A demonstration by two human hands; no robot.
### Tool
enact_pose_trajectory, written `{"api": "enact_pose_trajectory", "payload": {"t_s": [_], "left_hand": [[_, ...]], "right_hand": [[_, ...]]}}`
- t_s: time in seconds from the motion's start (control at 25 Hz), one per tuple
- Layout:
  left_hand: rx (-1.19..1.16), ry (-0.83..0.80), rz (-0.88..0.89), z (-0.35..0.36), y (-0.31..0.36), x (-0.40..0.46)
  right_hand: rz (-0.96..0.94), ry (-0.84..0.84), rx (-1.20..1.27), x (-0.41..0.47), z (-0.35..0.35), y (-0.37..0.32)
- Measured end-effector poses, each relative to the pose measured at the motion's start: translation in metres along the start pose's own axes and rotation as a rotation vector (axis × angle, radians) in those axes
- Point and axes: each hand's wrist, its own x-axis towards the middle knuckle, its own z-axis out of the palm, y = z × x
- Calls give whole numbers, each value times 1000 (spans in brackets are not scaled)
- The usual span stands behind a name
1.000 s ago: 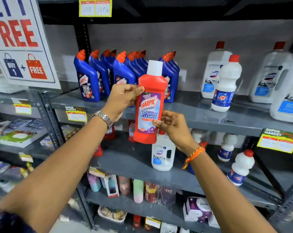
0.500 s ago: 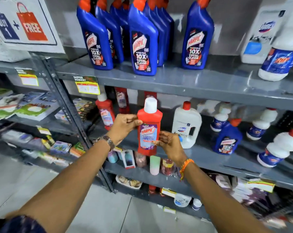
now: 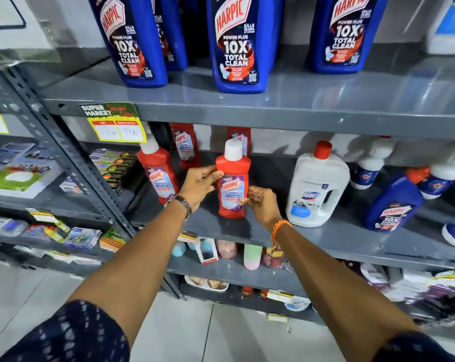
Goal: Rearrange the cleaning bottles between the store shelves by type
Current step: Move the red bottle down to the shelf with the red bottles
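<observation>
Holding the red bottle (image 3: pixel 233 180) upright over the middle shelf (image 3: pixel 325 237): left hand (image 3: pixel 199 184) pinches its shoulder, right hand (image 3: pixel 263 203) pinches the lower label edge. Long axis is vertical, base at or just above the shelf surface, can't tell which. Matching red bottles (image 3: pixel 158 172) stand just to the left, white jug (image 3: pixel 316 189) to the right, so left hand is nearer the group.
</observation>
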Motion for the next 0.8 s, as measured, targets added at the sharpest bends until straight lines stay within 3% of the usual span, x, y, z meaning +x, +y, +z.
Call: {"api": "enact_pose_trajectory", "payload": {"t_s": [0.48, 0.56, 0.68, 0.8], "left_hand": [[-144, 38, -21, -3, -19, 19], [-175, 77, -30, -3, -21, 14], [-236, 238, 6, 0, -23, -4], [-256, 536, 77, 18, -25, -36]], "right_hand": [[-57, 28, -284, 27, 0, 21], [-15, 8, -242, 22, -1, 19], [56, 38, -81, 5, -3, 17], [85, 163, 12, -31, -22, 19]]}}
